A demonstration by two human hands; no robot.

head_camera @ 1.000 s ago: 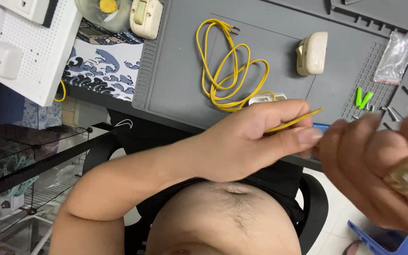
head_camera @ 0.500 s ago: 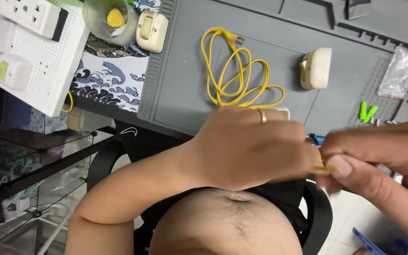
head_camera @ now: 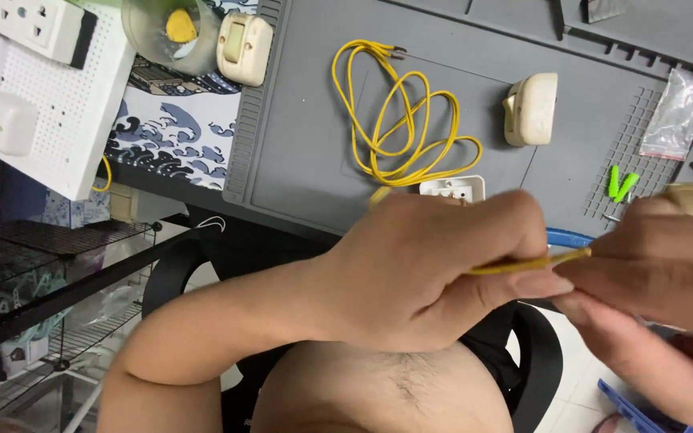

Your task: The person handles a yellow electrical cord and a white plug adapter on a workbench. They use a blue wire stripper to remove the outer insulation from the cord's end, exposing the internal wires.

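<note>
Far left: white perforated plastic board (head_camera: 66,120) w/ white multi-socket block (head_camera: 30,24) on top edge & small white box w/ green tab (head_camera: 2,120) lower down. Next: blue-and-white wave-print cloth (head_camera: 166,136), matte, under clear round plastic tub w/ yellow lump inside (head_camera: 172,30). Just beside: cream rounded plastic switch box (head_camera: 244,48), on left edge of grey ribbed rubber mat (head_camera: 298,160) covering bench. Centre of mat: loose coil of thin yellow insulated wire (head_camera: 399,120), glossy, bare ends at top. Below coil: small white square plastic socket part (head_camera: 452,188), partly hidden by knuckles. Right of coil: cream rounded plastic plug casing (head_camera: 531,108). Further right: two bright green plastic pegs (head_camera: 621,184); above, clear crinkled zip bag w/ red strip along bottom (head_camera: 679,112).

Foreground: left hand (head_camera: 435,269) curled shut, thumb & fingers pinching short straight yellow wire piece (head_camera: 531,262), held level near bench edge. Right hand (head_camera: 651,273) closed on wire's other end, fingertips meeting left's.
</note>
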